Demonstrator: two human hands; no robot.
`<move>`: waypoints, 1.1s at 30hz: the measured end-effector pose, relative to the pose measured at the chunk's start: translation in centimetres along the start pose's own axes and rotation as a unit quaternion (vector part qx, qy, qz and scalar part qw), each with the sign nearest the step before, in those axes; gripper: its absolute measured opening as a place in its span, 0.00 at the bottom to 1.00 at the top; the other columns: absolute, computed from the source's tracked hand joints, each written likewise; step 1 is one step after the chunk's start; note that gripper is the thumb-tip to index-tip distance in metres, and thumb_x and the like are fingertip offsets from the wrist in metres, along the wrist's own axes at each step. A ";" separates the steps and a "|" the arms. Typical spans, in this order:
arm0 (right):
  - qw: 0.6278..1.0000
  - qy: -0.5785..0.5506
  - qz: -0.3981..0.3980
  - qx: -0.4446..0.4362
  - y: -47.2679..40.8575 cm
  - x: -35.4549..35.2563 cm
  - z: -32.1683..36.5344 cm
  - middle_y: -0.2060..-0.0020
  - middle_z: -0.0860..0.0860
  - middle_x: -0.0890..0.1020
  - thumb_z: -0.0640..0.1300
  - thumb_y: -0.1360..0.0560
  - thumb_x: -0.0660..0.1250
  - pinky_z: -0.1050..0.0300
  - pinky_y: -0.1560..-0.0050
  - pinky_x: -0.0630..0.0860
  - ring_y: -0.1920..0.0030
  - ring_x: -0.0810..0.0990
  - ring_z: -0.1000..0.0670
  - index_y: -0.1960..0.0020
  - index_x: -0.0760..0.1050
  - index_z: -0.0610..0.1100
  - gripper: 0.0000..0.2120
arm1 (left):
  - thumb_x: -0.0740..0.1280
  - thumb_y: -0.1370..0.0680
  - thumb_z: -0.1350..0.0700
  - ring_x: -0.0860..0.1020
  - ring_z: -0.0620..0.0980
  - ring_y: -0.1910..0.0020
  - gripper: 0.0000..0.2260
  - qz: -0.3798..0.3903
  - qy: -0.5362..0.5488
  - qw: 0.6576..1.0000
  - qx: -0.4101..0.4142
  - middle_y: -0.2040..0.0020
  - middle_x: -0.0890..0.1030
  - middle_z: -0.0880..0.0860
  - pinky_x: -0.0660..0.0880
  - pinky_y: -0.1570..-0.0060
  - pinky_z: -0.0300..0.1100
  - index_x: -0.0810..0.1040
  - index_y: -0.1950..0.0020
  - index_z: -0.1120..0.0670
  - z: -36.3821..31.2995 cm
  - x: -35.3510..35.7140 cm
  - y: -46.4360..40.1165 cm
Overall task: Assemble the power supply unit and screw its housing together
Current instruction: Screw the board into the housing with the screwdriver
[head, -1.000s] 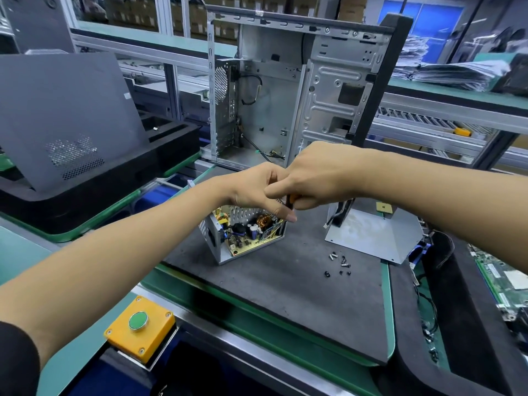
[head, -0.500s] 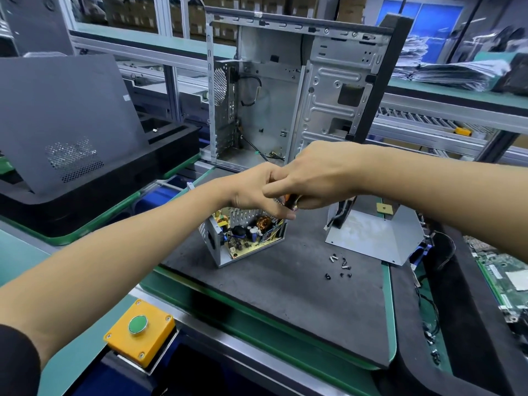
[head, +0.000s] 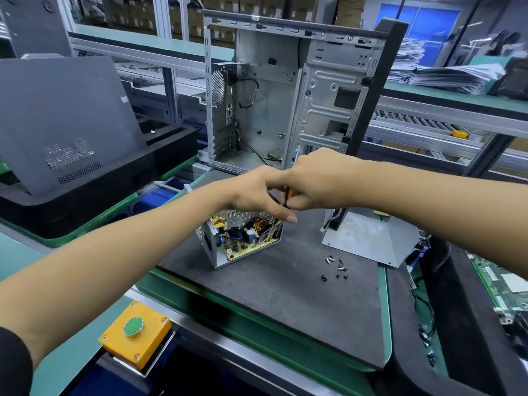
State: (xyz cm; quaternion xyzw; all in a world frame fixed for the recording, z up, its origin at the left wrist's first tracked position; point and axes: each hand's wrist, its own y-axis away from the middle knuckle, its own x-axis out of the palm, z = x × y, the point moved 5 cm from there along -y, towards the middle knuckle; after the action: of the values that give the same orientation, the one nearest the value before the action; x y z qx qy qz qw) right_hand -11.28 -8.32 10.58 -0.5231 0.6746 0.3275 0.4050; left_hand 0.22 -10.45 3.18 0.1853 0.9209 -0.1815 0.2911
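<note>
The push-button box (head: 136, 334) is yellow with a green button — the mat (head: 274, 284) dark grey, edged green. The power supply unit (head: 238, 238) is silver with a yellowish board and copper coil — the screwdriver (head: 286, 195) orange and black.

Bright, even overhead light with soft, faint shadows on the desk (head: 285, 295). Wide-angle bending curves the edges, and the upper right corner is motion-blurred.

Both forearms are bare. A black sleeve (head: 11, 364) covers the left arm above the elbow. The left hand (head: 257, 192) and right hand (head: 317, 178) wear no gloves, rings or watch.
</note>
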 end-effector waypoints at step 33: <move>0.999 -0.009 0.008 0.033 -1.9 0.3 -2.3 0.72 0.56 0.70 0.52 0.30 0.65 0.57 0.72 0.58 0.72 0.69 0.54 0.46 0.71 0.58 0.13 | 0.84 0.33 0.61 0.75 0.45 0.59 0.15 -0.061 0.045 0.997 -0.002 0.61 0.79 0.49 0.73 0.56 0.39 0.79 0.56 0.57 0.0 -0.5 -0.1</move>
State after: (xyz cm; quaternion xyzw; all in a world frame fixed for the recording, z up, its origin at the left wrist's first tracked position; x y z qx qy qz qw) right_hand -9.98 -10.92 11.30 -0.5009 0.6856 0.3127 0.4257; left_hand 0.55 -10.69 3.48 0.1357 0.9431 -0.1884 0.2382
